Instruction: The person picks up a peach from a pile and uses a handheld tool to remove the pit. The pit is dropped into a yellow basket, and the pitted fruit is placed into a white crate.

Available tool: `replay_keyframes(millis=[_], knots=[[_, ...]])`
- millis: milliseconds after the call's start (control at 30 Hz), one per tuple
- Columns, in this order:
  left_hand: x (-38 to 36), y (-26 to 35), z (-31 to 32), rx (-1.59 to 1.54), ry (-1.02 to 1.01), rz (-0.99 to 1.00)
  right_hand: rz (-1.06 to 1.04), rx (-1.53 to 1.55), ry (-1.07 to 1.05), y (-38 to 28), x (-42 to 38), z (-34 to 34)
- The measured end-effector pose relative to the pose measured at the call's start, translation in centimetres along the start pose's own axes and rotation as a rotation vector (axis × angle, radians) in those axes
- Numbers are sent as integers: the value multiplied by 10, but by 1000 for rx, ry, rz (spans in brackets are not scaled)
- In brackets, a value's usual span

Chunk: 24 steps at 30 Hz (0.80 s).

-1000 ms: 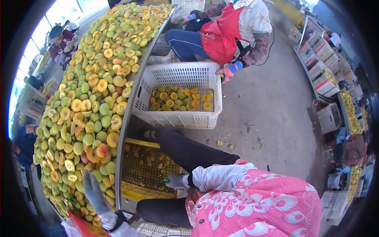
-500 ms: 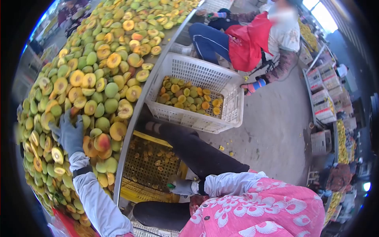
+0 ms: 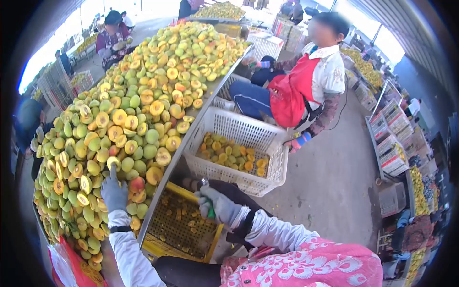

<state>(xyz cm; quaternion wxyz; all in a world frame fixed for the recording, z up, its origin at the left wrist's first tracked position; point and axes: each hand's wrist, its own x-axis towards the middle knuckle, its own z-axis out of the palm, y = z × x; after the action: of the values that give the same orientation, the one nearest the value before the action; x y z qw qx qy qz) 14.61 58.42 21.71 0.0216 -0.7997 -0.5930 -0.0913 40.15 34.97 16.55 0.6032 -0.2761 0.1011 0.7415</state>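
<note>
My left hand [image 3: 115, 193], in a grey glove, reaches over a heap of whole and halved apricots [image 3: 138, 126], green to orange, some halves with the stone still in. Its forefinger is stretched out and touches an apricot half [image 3: 114, 162]. My right hand [image 3: 217, 205], gloved too, is closed round a green-handled tool [image 3: 211, 212] whose short metal tip sticks up past the fingers; the tip's shape is too small to make out. That hand hovers over a yellow crate [image 3: 178, 220] with scraps on its mesh floor, near my knee.
A white crate [image 3: 239, 178] partly filled with apricot halves stands beyond my leg. A co-worker in a red apron [image 3: 294, 93] sits there, one gloved hand at its rim. The metal table edge [image 3: 160, 196] runs between heap and crates. Another person [image 3: 113, 40] is across the heap.
My right hand has risen from low over the yellow crate, bringing the green-handled tool up and nearer the table edge. My left hand's fingers have gone from spread to a pointing forefinger. The view has tilted up.
</note>
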Motion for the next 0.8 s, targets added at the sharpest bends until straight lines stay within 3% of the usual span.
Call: replay_keyframes(millis=[33,100,267,333,433,533,667,733,800], knots=[[-9,5,-3,-2,10,-2,-40,-186,-11,7,-8,6],[-33,11,-6,232,91,62,-8,-191,-13,24,-18,4],[-54,3,3,336,118,123,120,-186,33,44,-39,-9],[-59,1,0,253,37,127,101,-199,25,48,-39,-21],[-72,-27,29,132,227,113,63,-247,19,51,-42,-19],[-95,-29,14,108,178,0,104,-303,49,51,-44,-16],[-119,-56,11,46,126,-127,120,-243,-31,53,-51,-13],[-130,-78,22,-3,115,-186,81,-68,-120,43,-53,-4],[-146,-112,39,-295,383,-204,-54,-158,-194,24,-33,-13]])
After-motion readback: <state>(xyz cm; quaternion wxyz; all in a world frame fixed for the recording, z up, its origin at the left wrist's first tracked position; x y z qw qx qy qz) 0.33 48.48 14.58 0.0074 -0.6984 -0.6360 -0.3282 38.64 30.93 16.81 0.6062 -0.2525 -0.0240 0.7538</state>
